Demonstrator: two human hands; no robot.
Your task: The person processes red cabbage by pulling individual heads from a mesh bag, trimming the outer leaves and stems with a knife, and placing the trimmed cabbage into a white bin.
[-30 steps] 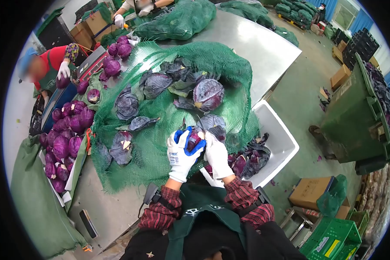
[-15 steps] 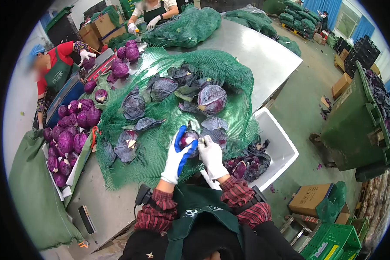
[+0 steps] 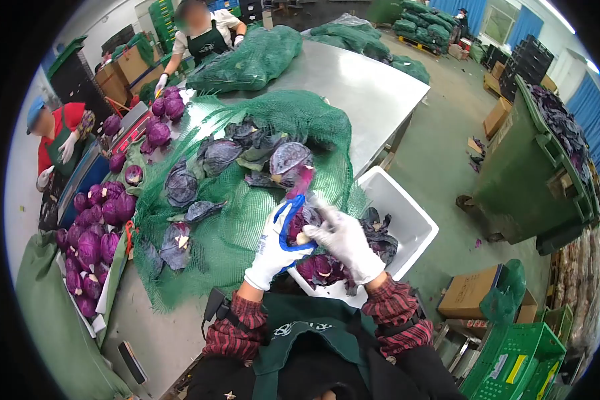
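Observation:
A red cabbage [image 3: 306, 217] is held over the table's near edge by my left hand [image 3: 272, 250], in a white glove with a blue palm. Its pale stem end faces my right hand [image 3: 350, 245]. That white-gloved hand is beside the cabbage with fingers bent toward it, smeared by motion. A blurred purple leaf [image 3: 301, 181] sticks up above my left fingertips. Past my hands, green netting [image 3: 247, 200] is spread on the table with darker cabbages, such as one with pale veins [image 3: 291, 160], and loose outer leaves on it.
A white bin [image 3: 417, 233] with cabbage leaves stands at the table's right edge. Trimmed cabbages [image 3: 100, 220] fill a container on the left. One person [image 3: 63, 140] stands at the left, another [image 3: 207, 43] across the table [image 3: 353, 77]. A green wheeled bin [image 3: 527, 173] stands right.
The view has shifted, with the table appearing further left. My right hand has moved back from the cabbage's top and is blurred. The far person now reaches toward the cabbages at the left.

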